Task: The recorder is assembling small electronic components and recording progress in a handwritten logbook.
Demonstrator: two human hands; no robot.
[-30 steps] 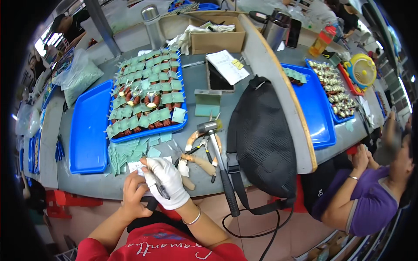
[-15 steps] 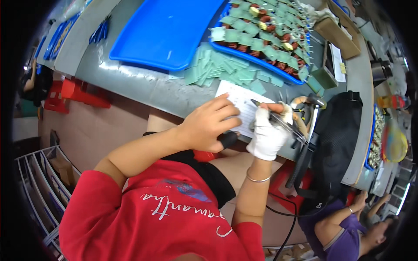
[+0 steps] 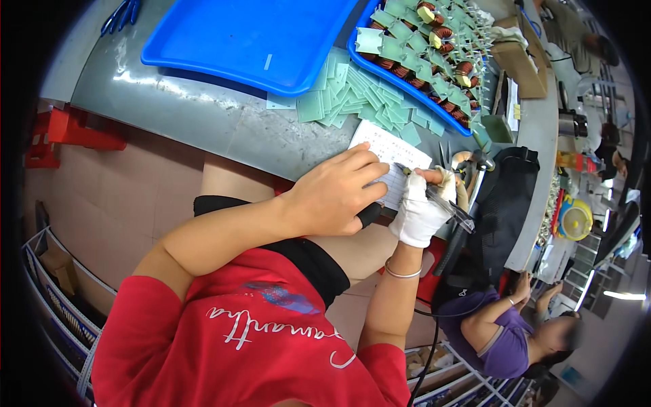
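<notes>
A small sheet of lined white paper (image 3: 388, 146) with handwriting lies at the bench's near edge. My bare left hand (image 3: 339, 190) rests on its left side, fingers stretched out and slightly bent. Beside that thumb shows something black (image 3: 370, 214), partly hidden. My right hand (image 3: 420, 216), in a white glove with bare fingertips, grips a dark, partly clear pen (image 3: 462, 218). The pen's tip is at the paper, though whether it touches I cannot tell. Just beyond the paper lie many loose pale-green rectangular sheets (image 3: 366, 95).
An upright-edged blue tray (image 3: 237, 41) stands at the far left. Another blue tray (image 3: 413, 88) holds copper-wound coils (image 3: 442, 35) with green sheets. Pliers-like tools (image 3: 447, 154) and a black bag (image 3: 505, 203) are to the right. A person in purple (image 3: 498, 332) sits at lower right.
The view has shifted, so the bench and trays sit differently in the picture. My left hand stays on the paper; the right still holds the pen, its tip slightly moved over the page.
</notes>
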